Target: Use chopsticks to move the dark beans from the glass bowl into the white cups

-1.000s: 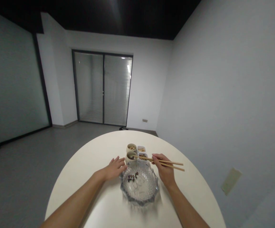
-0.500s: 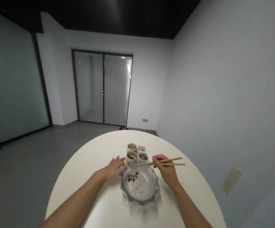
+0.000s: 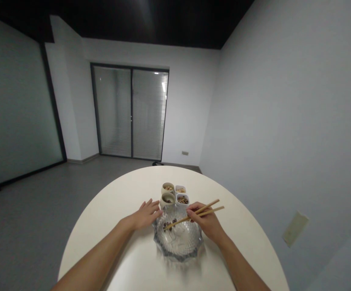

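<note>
A pair of wooden chopsticks (image 3: 206,211) is held in my right hand (image 3: 207,223), over the right side of a clear glass bowl (image 3: 178,257) with a scalloped rim. Their tips reach down to several small dark, bean-like pieces (image 3: 166,224) in the bowl's left part. Whether a piece is pinched between the tips I cannot tell. My left hand (image 3: 146,215) lies with fingers spread at the bowl's upper left edge, its fingertips close to the rim.
Behind the bowl stand two round beige cups, a nearer one (image 3: 162,202) and a farther one (image 3: 163,191), plus two white square dishes, one with brown pieces (image 3: 182,199), one with pale pieces (image 3: 180,190). All rest on a round white table (image 3: 127,262) near a wall (image 3: 269,101).
My right hand has moved left and slightly down. The chopstick tips have gone from the bowl's far rim down to the dark pieces. My left hand has stayed put.
</note>
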A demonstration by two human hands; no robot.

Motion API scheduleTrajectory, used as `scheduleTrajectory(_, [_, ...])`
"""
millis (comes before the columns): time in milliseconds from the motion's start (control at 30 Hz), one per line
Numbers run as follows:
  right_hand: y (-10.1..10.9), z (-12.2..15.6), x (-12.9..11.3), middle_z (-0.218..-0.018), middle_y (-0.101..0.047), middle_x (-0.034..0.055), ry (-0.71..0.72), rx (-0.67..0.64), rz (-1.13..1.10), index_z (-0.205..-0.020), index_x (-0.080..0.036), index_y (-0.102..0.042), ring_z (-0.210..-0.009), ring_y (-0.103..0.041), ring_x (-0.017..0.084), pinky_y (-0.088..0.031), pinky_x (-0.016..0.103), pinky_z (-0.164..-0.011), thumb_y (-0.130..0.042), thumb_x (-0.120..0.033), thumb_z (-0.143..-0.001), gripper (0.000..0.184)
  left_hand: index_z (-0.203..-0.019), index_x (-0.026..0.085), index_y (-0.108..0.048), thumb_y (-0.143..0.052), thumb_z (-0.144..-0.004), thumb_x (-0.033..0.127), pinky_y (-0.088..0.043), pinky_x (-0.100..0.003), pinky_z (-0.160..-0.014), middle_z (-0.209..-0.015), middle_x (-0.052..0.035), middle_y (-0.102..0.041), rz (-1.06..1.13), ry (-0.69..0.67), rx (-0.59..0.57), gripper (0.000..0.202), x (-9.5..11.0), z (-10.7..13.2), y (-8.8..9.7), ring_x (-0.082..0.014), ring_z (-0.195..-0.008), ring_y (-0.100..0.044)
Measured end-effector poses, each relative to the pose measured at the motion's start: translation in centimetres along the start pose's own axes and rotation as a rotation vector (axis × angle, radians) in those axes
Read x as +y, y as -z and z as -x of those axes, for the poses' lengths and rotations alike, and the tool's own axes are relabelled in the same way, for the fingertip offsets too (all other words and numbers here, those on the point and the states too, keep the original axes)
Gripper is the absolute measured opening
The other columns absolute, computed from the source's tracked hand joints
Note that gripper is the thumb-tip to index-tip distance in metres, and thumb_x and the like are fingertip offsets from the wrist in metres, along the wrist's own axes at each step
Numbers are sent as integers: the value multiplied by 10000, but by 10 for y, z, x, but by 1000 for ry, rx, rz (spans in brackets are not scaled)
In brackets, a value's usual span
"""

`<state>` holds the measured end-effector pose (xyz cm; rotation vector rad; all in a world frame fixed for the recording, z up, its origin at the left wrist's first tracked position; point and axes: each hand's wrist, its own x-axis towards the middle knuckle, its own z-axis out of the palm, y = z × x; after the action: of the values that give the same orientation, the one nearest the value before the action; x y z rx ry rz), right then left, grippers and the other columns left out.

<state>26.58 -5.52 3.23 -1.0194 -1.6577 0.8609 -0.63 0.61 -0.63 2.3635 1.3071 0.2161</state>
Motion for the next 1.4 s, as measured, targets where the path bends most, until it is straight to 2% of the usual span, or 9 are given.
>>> scheduleTrajectory(300, [-2, 0, 0, -663, -625, 33, 8, -18, -24, -797, -124, -685, -580, -562, 101, -453, 191, -533, -706, -426, -770, 304, -1453, 337, -357, -169, -990, 625, -39, -567, -1134, -1555, 1, -171, 6, 10, -4, 577, -1, -1, 0, -318, -1437, -38])
scheduleTrajectory(633, [-2, 0, -4, -672, -638, 35, 12, 2, -61, -811, -126, -699, -571, -575, 100, -470, 193, -527, -716, -403, -759, 282, -1427, 288, -403, -185, -994, 600, -46, -552, -1139, -1555, -10, -172, -16, 24, -10, 576, 0, -1, 0, -313, -1437, -42])
scheduleTrajectory(767, [-2, -1, 0, -667, -642, 38, 11, 5, -37, -825, -125, -708, -583, -576, 101, -471, 191, -535, -713, -397, -765, 279, -1452, 315, -356, -177, -992, 606, -48, -567, -1132, -1556, -5, -170, -13, 21, -12, 572, 2, 0, 1, -317, -1436, -43])
scheduleTrajectory(1133, [-2, 0, -4, -692, -653, 44, 42, 23, -29, -828, -137, -720, -596, -596, 115, -502, 207, -539, -712, -410, -771, 279, -1416, 280, -419, -169, -992, 613, -60, -570, -1130, -1552, -31, -185, -20, 0, -1, 593, -1, -1, 0, -327, -1434, -50])
scheduleTrajectory(1233, [1, -1, -4, -687, -648, 44, 75, 79, -26, -828, -144, -724, -581, -595, 118, -510, 215, -527, -708, -414, -776, 275, -1428, 296, -398, -161, -996, 606, -60, -579, -1126, -1553, -23, -182, -25, -8, -4, 582, -2, 0, -1, -327, -1434, -51])
scheduleTrajectory(1400, [3, -3, 5, -750, -646, 42, 196, 291, -46, -849, -163, -718, -616, -610, 126, -536, 238, -558, -689, -389, -806, 232, -1410, 272, -425, -162, -998, 594, -63, -555, -1140, -1552, -26, -185, -35, 12, -4, 585, -1, 2, -1, -319, -1435, -54])
